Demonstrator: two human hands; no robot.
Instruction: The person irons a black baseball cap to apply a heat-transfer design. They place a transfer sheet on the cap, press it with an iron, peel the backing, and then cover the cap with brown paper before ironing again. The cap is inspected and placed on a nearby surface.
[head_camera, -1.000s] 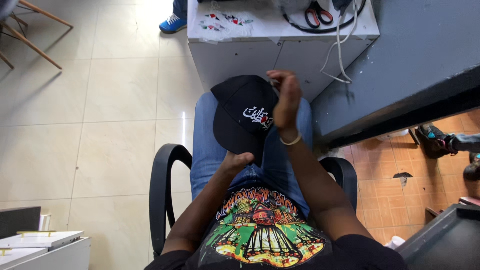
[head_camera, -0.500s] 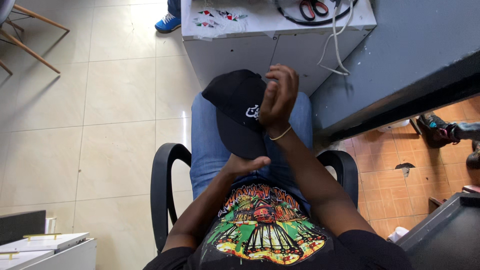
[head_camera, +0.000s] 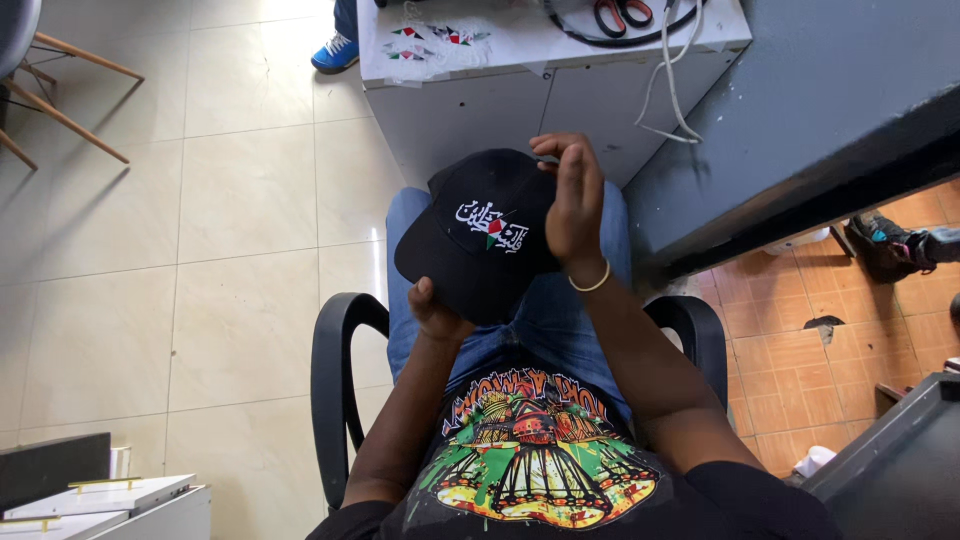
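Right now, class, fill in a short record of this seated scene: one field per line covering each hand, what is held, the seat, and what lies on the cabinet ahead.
Left hand: left hand grips the brim edge of the black fabric cap with white embroidery
Right hand: right hand rests on the cap's crown, a thin gold bangle at the wrist
Seat: black armchair, cap held over the lap
Ahead: white metal cabinet with red-handled scissors and white cables on it
Floor: cream tiles
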